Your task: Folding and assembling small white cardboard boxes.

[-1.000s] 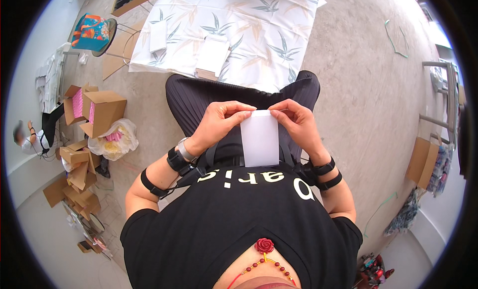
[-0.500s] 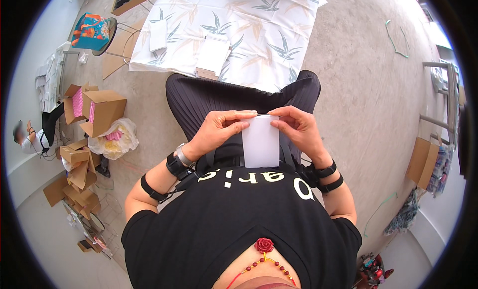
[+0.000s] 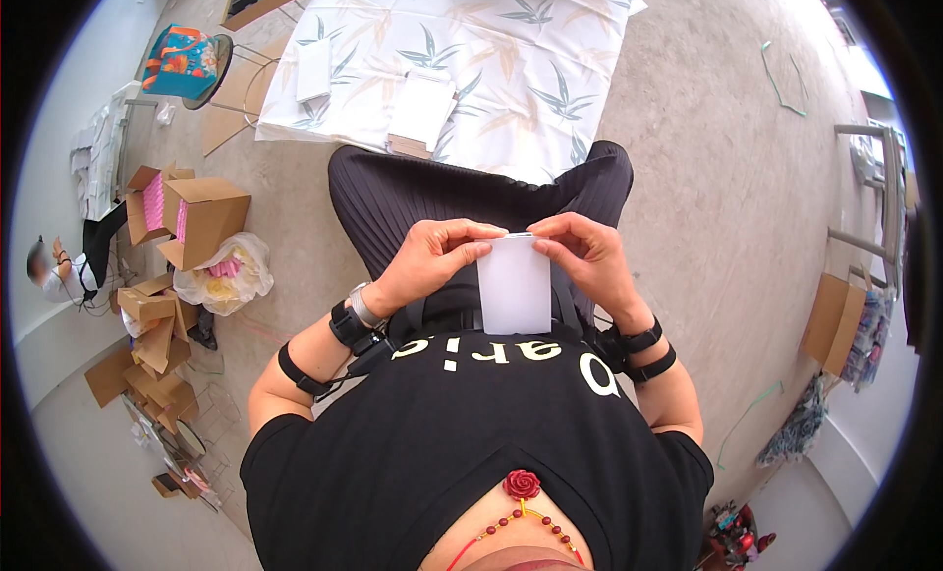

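Note:
Above my lap I hold a small white sheet of paper (image 3: 515, 288) by its far edge. My left hand (image 3: 438, 255) pinches the left corner between thumb and fingers. At the right corner my right hand (image 3: 583, 258) does the same. The far edge looks doubled, with a thin white strip between my fingertips; whether it is a fold or several layers I cannot make out. The near end of the paper hangs down by my black shirt. Beyond my knees a stack of white sheets (image 3: 422, 104) lies on the table, and a smaller white pile (image 3: 313, 70) lies to its left.
A leaf-patterned cloth covers the table (image 3: 511, 70) in front of me. On the left stand an open cardboard box (image 3: 211, 209), a plastic bag (image 3: 236, 276) and a stool (image 3: 224, 65) bearing a blue bag. Another person (image 3: 64, 276) is at the far left.
The paper has tilted slightly, and a white strip shows at its far edge where a darker line was. Both hands keep their grip in almost the same place.

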